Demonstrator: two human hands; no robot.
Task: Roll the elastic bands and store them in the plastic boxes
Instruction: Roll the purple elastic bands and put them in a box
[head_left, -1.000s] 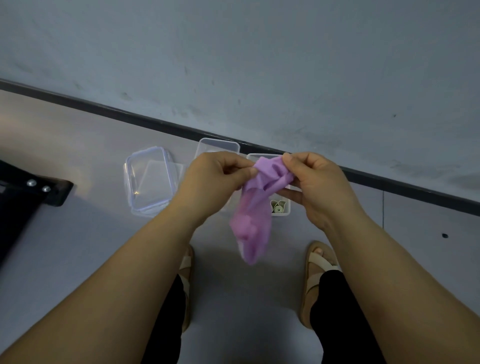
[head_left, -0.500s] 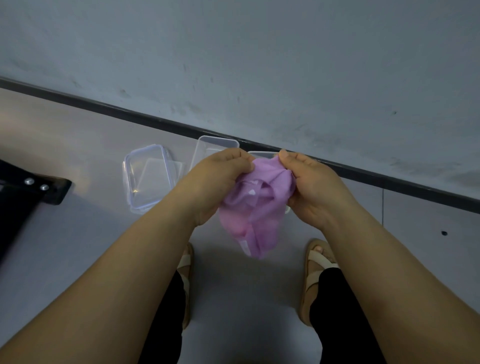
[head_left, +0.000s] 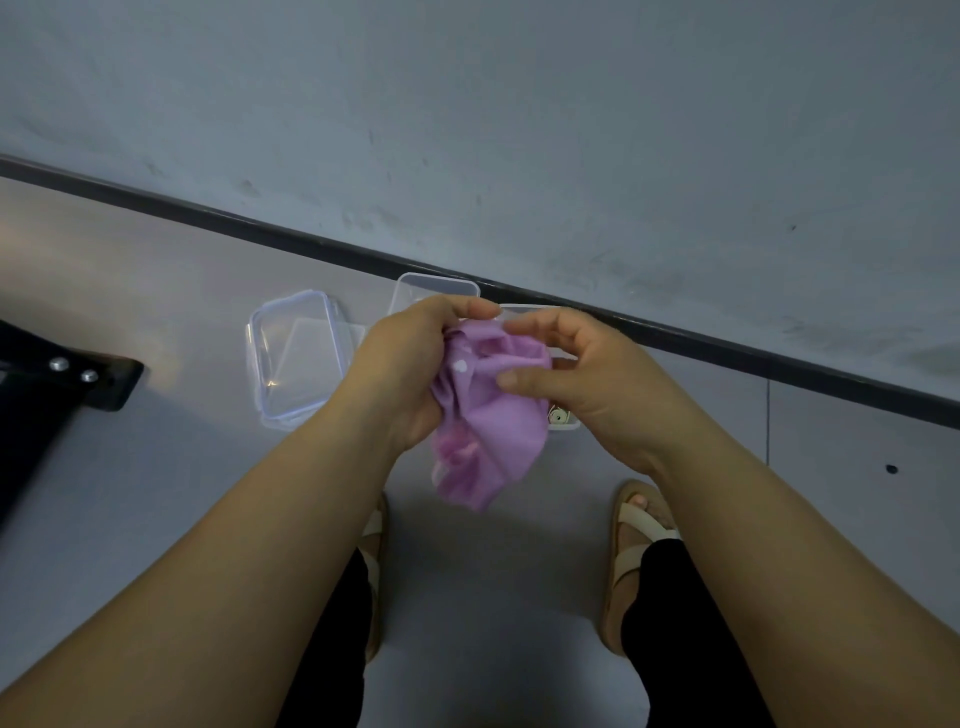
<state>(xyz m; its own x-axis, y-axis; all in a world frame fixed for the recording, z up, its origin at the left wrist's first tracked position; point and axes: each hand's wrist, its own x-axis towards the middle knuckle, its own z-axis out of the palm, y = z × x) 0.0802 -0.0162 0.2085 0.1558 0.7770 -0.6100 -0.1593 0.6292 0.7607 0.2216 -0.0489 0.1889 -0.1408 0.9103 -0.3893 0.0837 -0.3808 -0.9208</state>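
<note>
Over the floor's (head_left: 156, 493) far edge by the wall: purple elastic band (head_left: 483, 436) hangs bunched between both hands, above the plastic boxes (head_left: 291, 358). Judged thin, soft, light and springy, so it may unroll; best taken at one flat end. Left hand (head_left: 410, 374): fingers curled round the gathered top, wrist bent inward. Right hand (head_left: 587, 379): thumb presses a fold, fingers loosely curved over it.

Beige sandals (head_left: 643, 524) stand on grey floor (head_left: 156, 493); dark baseboard (head_left: 260, 228) runs along the wall (head_left: 519, 130).
</note>
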